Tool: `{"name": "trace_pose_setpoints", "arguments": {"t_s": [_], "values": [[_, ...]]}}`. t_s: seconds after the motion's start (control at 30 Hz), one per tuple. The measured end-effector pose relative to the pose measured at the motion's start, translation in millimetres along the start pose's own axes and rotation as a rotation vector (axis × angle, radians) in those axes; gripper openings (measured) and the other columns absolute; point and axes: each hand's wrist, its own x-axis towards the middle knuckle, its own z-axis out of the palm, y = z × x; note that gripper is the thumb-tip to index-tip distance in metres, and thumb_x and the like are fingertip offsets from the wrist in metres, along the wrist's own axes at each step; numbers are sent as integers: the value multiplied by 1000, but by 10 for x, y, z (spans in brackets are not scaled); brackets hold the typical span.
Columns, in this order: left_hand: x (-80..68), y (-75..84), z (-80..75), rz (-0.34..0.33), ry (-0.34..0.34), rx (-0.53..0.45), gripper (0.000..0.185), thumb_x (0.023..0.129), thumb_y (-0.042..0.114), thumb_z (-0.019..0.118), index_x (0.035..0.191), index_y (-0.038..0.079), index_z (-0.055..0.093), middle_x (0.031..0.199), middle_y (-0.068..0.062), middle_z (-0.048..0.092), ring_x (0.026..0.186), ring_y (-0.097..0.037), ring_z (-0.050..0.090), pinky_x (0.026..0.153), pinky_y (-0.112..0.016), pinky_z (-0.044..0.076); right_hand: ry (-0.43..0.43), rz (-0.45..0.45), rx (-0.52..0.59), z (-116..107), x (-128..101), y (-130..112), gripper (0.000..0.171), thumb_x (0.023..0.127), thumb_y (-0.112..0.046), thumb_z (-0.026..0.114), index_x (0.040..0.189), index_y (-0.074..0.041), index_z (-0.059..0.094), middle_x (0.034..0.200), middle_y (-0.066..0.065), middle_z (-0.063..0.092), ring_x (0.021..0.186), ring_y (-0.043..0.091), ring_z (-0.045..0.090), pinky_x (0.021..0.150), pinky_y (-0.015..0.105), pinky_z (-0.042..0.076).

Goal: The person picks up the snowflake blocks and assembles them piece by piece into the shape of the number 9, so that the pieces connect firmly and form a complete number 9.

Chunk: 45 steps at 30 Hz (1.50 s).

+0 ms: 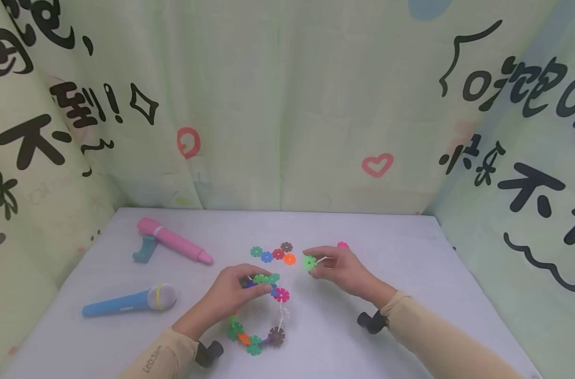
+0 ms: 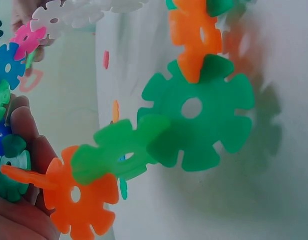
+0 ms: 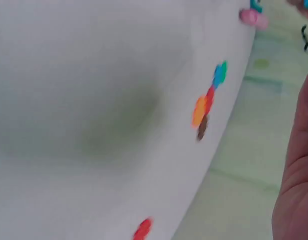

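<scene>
A pale bench [image 1: 410, 295] fills the lower half of the head view, backed by a green printed curtain [image 1: 278, 105] on three sides. At ten o'clock from the middle of the bench lies a pink toy microphone [image 1: 173, 241] propped on a teal stand [image 1: 144, 251]; at eight o'clock lies a blue toy microphone [image 1: 128, 301] with a grey head. Near the front edge, at six o'clock, a ring of snowflake discs [image 1: 259, 316] stands joined edge to edge, in green, orange, brown, white, pink and blue. The left hand [image 1: 232, 295] has its grip closed round the top of this ring, fingers curled over the green and blue discs; the left wrist view shows the chain close up, with an orange disc slotted into a green one. At one o'clock from the ring, the right hand [image 1: 344, 268] pinches a single light green disc [image 1: 309, 262] between thumb and fingertips, held above the bench. Between the hands, toward twelve o'clock, a row of loose discs [image 1: 273, 253] lies flat, and one pink disc [image 1: 342, 245] lies just beyond the right hand.
</scene>
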Motion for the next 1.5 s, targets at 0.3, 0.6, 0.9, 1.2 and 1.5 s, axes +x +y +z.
{"name": "trace_pose_setpoints", "arguments": {"t_s": [0.3, 0.6, 0.9, 1.2, 1.5], "values": [[16, -44, -10, 24, -11, -2, 26, 85, 33, 80, 109, 22, 77, 108, 7, 70, 92, -17, 59, 80, -38, 51, -26, -159, 14, 309, -27, -345, 40, 85, -11, 81, 123, -17, 71, 112, -6, 70, 87, 17, 68, 77, 33, 58], [39, -51, -6, 25, -36, 15, 29, 85, 35, 80, 111, 23, 76, 108, 9, 70, 97, -15, 60, 84, -39, 51, 4, -315, -96, 368, -63, -348, 41, 84, -11, 81, 123, -17, 72, 101, -10, 70, 82, 11, 66, 79, 29, 56], [22, -53, -15, 7, -45, -6, 27, 85, 33, 80, 110, 23, 76, 108, 9, 70, 101, -16, 61, 85, -40, 51, -23, -491, -149, 365, -62, -333, 42, 83, -8, 80, 123, -9, 70, 102, -2, 71, 88, 9, 69, 79, 28, 56], [23, -46, -21, 11, -35, -37, 28, 85, 31, 80, 110, 20, 76, 111, 5, 71, 101, -18, 61, 85, -40, 51, -8, -536, -165, 391, -67, -339, 43, 83, -6, 79, 124, -10, 69, 100, -3, 70, 83, 8, 67, 77, 27, 57], [19, -44, -32, 24, -52, -23, 26, 86, 29, 79, 110, 19, 76, 106, 6, 71, 95, -18, 61, 80, -38, 52, -42, -562, -219, 395, -79, -351, 48, 81, -1, 81, 127, -8, 68, 103, -3, 70, 87, 6, 68, 80, 25, 55]]}}
